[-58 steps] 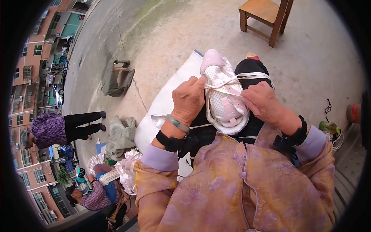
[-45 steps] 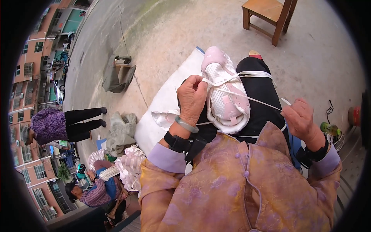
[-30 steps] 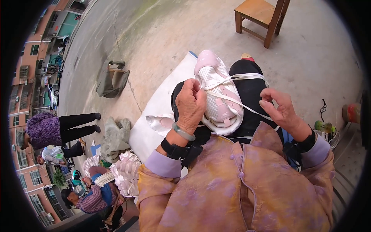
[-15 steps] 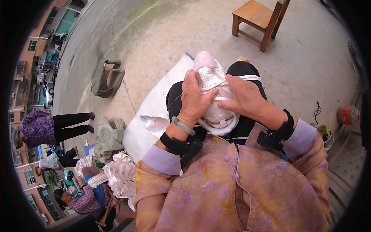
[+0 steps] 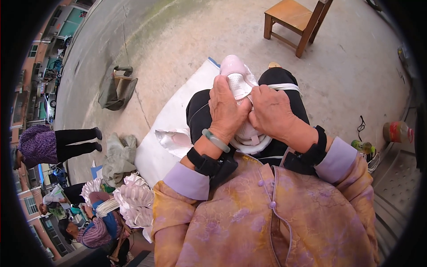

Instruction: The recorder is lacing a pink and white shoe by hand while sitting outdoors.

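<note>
A pale pink and white shoe [image 5: 233, 66] rests on my lap between my knees, toe pointing away and heel toward my body. My left hand [image 5: 226, 107] is wrapped along its left side, with the thumb over the lacing area. On the right, my right hand [image 5: 276, 112] is closed over the middle of the shoe, knuckles up and thumb tucked in. Its fingertips are hidden, so what they pinch cannot be made out. Both hands cover most of the lacing. Beside my left knee, another white and pink piece [image 5: 174, 140] lies on a white sheet [image 5: 151, 153].
A wooden chair [image 5: 293, 18] stands at the far right. Bottles [image 5: 398, 132] are at the right edge. Left of me are a draped green cloth [image 5: 116, 91], a pile of white-pink pieces [image 5: 135, 202], a seated person [image 5: 95, 229] and a standing person [image 5: 38, 144].
My right hand has curled from spread fingers into a closed grip and shifted slightly left over the shoe. My left hand keeps its hold. The whole view has shifted slightly.
</note>
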{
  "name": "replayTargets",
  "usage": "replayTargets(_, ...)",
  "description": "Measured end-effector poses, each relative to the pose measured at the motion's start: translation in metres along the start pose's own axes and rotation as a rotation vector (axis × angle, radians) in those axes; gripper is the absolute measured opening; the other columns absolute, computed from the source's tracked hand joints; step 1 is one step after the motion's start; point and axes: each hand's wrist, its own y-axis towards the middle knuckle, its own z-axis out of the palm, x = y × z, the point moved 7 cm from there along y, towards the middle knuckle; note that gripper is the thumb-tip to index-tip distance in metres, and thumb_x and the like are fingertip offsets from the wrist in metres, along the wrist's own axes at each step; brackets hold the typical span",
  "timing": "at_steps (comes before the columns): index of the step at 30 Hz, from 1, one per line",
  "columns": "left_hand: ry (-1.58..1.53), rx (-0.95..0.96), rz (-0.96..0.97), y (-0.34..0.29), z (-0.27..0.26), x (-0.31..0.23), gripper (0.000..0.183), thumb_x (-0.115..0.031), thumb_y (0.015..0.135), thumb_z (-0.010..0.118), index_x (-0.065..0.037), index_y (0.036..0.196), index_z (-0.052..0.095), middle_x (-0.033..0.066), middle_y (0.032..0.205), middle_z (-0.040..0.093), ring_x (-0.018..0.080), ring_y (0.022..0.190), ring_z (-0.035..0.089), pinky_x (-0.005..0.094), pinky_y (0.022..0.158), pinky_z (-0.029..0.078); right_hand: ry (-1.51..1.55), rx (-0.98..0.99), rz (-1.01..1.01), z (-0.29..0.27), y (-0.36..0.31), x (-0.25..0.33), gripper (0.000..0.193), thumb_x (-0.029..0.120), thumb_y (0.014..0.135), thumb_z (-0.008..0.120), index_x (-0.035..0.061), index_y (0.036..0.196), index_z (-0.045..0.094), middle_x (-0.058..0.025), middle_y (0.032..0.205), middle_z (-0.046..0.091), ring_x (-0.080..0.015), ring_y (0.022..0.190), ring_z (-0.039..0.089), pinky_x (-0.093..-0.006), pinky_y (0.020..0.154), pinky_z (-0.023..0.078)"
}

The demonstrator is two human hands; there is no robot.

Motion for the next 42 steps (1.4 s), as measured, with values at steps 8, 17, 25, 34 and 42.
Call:
replayTargets(8,0.022,0.023,0.059,-0.003,0.006,0.006,0.067,-0.019,0.066,0.068,-0.001,0.120,0.033,0.0205,0.120,0.042,0.0396,0.108,0.043,0.0482,0.085,0.038,0.105,0.136,-0.088,0.002,0.003,-0.009,0.018,0.011,0.074,0.056,-0.0019,0.086,0.051,-0.0192,0.083,0.054,-0.0348,0.075,0.059,-0.0409,0.066,0.048)
replayTargets(17,0.459,-0.161,0.538,-0.013,-0.014,-0.043,0.041,-0.018,0.065,0.071,-0.005,0.099,0.051,0.0135,0.100,0.052,0.0312,0.094,0.052,0.0385,0.076,0.040,0.227,0.150,-0.135,0.006,0.012,-0.017,0.013,0.009,0.069,0.054,-0.0016,0.072,0.061,-0.0231,0.075,0.061,-0.0384,0.074,0.061,-0.0441,0.067,0.050)
replayTargets(25,0.683,0.048,0.772,-0.015,0.009,-0.054,0.009,-0.015,0.069,0.058,-0.010,0.076,0.054,0.0047,0.075,0.045,0.0201,0.067,0.049,0.0335,0.059,0.036,0.365,0.129,-0.040,0.010,0.012,-0.025,0.015,0.010,0.070,0.051,-0.0024,0.071,0.059,-0.0245,0.074,0.060,-0.0400,0.076,0.060,-0.0458,0.069,0.048)
replayTargets(34,0.776,0.068,0.851,-0.019,0.013,-0.061,0.007,-0.014,0.070,0.057,-0.010,0.074,0.053,0.0045,0.073,0.046,0.0181,0.062,0.051,0.0321,0.052,0.038,0.536,0.102,0.077,0.005,0.007,-0.038,0.023,0.015,0.072,0.052,-0.0024,0.087,0.050,-0.0251,0.079,0.059,-0.0423,0.082,0.057,-0.0479,0.074,0.045)
replayTargets(42,0.687,0.142,0.718,-0.022,0.012,-0.052,0.006,-0.011,0.071,0.057,-0.008,0.071,0.052,0.0070,0.067,0.048,0.0217,0.059,0.056,0.0351,0.051,0.043,0.692,0.210,0.188,0.016,0.003,-0.045,0.042,0.011,0.074,0.062,-0.0047,0.110,0.048,-0.0134,0.075,0.060,-0.0209,0.066,0.058,-0.0312,0.058,0.046)
